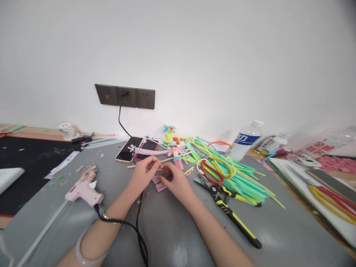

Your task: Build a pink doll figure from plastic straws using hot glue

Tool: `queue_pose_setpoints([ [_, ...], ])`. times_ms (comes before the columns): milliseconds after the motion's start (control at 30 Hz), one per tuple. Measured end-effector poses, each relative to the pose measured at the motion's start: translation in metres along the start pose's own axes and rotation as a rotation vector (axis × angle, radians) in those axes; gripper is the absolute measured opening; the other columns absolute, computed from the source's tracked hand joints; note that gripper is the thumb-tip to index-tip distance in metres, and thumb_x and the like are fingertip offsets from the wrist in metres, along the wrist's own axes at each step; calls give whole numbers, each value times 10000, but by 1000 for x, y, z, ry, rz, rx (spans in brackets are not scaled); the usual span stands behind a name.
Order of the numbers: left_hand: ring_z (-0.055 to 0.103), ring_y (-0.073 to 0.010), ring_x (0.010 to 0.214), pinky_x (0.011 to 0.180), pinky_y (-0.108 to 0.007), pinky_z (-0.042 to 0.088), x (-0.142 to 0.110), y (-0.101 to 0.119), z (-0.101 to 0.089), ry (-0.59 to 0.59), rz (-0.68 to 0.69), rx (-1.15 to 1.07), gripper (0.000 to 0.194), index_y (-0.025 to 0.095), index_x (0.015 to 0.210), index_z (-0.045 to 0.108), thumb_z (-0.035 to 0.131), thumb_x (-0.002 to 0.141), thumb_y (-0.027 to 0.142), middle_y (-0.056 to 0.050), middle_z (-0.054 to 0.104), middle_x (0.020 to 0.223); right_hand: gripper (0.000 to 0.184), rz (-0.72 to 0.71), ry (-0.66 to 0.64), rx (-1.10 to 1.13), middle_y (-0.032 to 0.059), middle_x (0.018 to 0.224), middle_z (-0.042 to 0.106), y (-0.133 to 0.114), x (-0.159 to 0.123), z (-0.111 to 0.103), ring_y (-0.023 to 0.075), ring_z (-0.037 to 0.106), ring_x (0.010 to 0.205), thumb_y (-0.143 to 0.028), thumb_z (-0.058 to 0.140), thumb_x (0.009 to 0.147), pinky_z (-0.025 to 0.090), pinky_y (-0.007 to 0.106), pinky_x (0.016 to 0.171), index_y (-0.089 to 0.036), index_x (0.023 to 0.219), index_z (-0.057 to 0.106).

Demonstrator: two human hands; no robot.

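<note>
My left hand (pixel 145 171) and my right hand (pixel 177 182) meet over the middle of the grey mat, with thumbs and fingertips pinched close together. Whatever lies between the fingertips is too small or too hidden to make out. A thin pale stem (pixel 167 160) passes just behind the fingers; whether either hand touches it I cannot tell. Under the hands lie short pink fuzzy pieces (pixel 159 186), partly covered. Just beyond them is a bundled pink pipe-cleaner figure (pixel 177 155) with a light blue band, with long lilac stems (pixel 150 151) stretching to its left.
A pink hot glue gun (pixel 85 192) rests at left, its black cord running under my left forearm. Two phones (pixel 125 150) lie behind. To the right are yellow-black pliers (pixel 226 207), green and yellow pipe cleaners (pixel 247 185), a bottle (pixel 244 140) and scissors (pixel 328 196).
</note>
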State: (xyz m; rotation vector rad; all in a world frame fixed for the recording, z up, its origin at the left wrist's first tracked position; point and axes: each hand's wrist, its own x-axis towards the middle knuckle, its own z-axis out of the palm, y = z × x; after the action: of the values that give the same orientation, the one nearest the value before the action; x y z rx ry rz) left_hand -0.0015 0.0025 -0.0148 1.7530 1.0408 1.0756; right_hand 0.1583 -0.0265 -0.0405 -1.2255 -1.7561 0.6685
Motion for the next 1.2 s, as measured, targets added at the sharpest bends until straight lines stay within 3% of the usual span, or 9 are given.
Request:
queue_pose_setpoints([
  [100, 689, -192, 822, 740, -291, 525, -1, 0, 1, 55, 28, -50, 189, 192, 958, 596, 540, 904, 364, -47, 721, 854, 108, -5, 9, -7, 23, 826, 655, 2, 1, -2, 170, 587, 738, -156, 639, 787, 479, 284, 677, -198, 885, 622],
  [233, 628, -218, 1155, 909, -341, 499, 0, 2, -1, 291, 109, -186, 495, 218, 1369, 384, 556, 923, 347, -141, 673, 1247, 61, 17, 29, -31, 33, 813, 673, 2, 1, -6, 162, 583, 691, -165, 592, 842, 478, 285, 654, -197, 879, 628],
  [333, 575, -221, 1244, 994, -369, 464, 2, 2, -5, 408, 118, -203, 500, 223, 1393, 379, 524, 943, 386, -162, 581, 1383, 32, 8, -8, -87, 28, 771, 665, 0, -1, -4, 173, 587, 694, -188, 647, 835, 466, 297, 659, -199, 809, 631],
  [533, 672, -224, 1022, 859, -336, 506, 4, 0, -4, 219, 7, -56, 268, 178, 1073, 607, 535, 894, 363, -97, 728, 1049, 148, 16, -79, -229, 24, 802, 667, -7, -4, 4, 232, 638, 913, -180, 717, 807, 399, 383, 864, -200, 695, 622],
  [633, 689, -225, 935, 754, -312, 497, 4, -2, -3, 149, 5, 34, 225, 183, 979, 639, 529, 877, 351, -70, 742, 947, 157, 60, -130, -214, 15, 848, 682, -10, -3, 3, 231, 639, 953, -82, 689, 787, 354, 374, 855, -194, 703, 619],
  [767, 698, -224, 843, 606, -276, 457, 4, -5, -4, 72, -36, 101, 237, 171, 936, 655, 537, 849, 357, -73, 741, 916, 150, 59, -124, -225, 7, 838, 680, -13, -3, 2, 208, 619, 865, -83, 671, 799, 336, 350, 808, -193, 720, 608],
  [933, 700, -218, 820, 593, -264, 471, 4, -5, -3, 74, -50, 100, 237, 174, 932, 652, 530, 848, 359, -68, 740, 885, 86, 14, -138, -301, 33, 888, 668, -17, -5, 8, 222, 599, 885, -198, 696, 833, 331, 355, 800, -196, 785, 624],
  [1033, 697, -217, 829, 598, -263, 472, 4, -5, -3, 96, -58, 110, 249, 173, 943, 659, 521, 857, 362, -71, 742, 886, 81, 9, -167, -305, 36, 898, 660, -20, -4, 12, 222, 598, 895, -151, 679, 825, 336, 357, 800, -197, 780, 629],
  [1200, 655, -189, 750, 598, -257, 455, 4, -5, -5, 93, -26, 148, 233, 179, 885, 679, 564, 835, 375, -46, 736, 849, 108, 34, -110, -124, 4, 797, 700, -11, 1, 3, 189, 608, 784, -102, 653, 795, 399, 332, 778, -206, 772, 632],
])
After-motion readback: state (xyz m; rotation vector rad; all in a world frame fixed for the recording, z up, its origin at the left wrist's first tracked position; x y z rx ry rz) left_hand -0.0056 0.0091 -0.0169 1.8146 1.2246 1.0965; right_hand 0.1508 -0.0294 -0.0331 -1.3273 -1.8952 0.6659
